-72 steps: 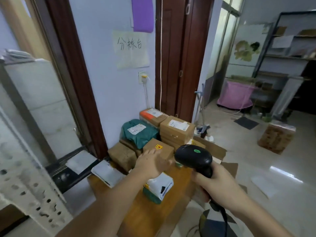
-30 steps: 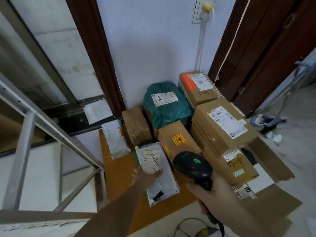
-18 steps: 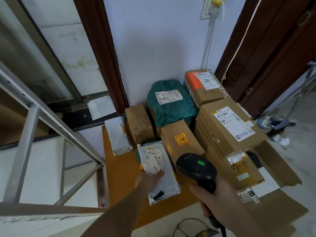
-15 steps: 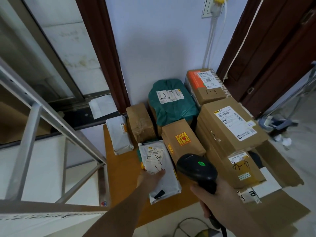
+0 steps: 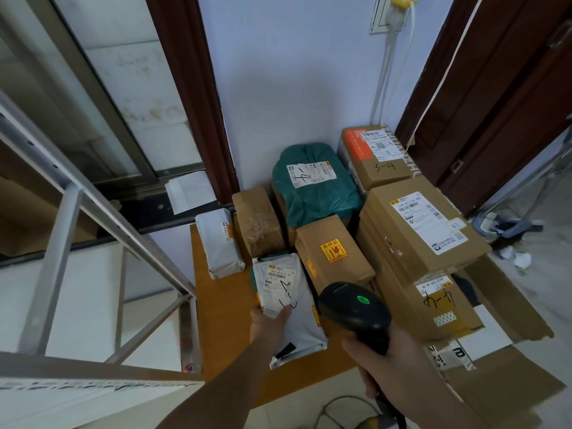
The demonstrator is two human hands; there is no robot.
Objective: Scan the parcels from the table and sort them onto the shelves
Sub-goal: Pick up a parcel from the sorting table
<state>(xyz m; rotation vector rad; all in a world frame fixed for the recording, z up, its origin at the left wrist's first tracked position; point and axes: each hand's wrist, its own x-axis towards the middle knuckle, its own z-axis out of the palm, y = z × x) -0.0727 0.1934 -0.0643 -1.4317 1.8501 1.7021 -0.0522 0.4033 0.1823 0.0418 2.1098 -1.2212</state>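
A white poly-bag parcel point(image 5: 297, 317) with a barcode label lies near the front of the small wooden table point(image 5: 223, 329). My left hand point(image 5: 267, 323) grips its near left edge, thumb on the label. My right hand point(image 5: 390, 363) holds a black barcode scanner point(image 5: 356, 311) with a green light, just right of that parcel. Behind stand a small brown box with a fragile sticker point(image 5: 332, 255), a green bag parcel point(image 5: 312, 187), a taped brown box point(image 5: 258, 221) and another white bag point(image 5: 218, 243).
Stacked cardboard boxes point(image 5: 414, 230) fill the table's right side, with an orange-topped box point(image 5: 374, 156) at the back. A grey metal shelf frame point(image 5: 74, 243) stands close on the left. A dark wooden door point(image 5: 495, 103) is at the right; flattened cardboard point(image 5: 507, 382) lies on the floor.
The view has dropped from the room to the table and drawn closer. My left hand has settled on the white bag parcel's near edge; the scanner stays beside it.
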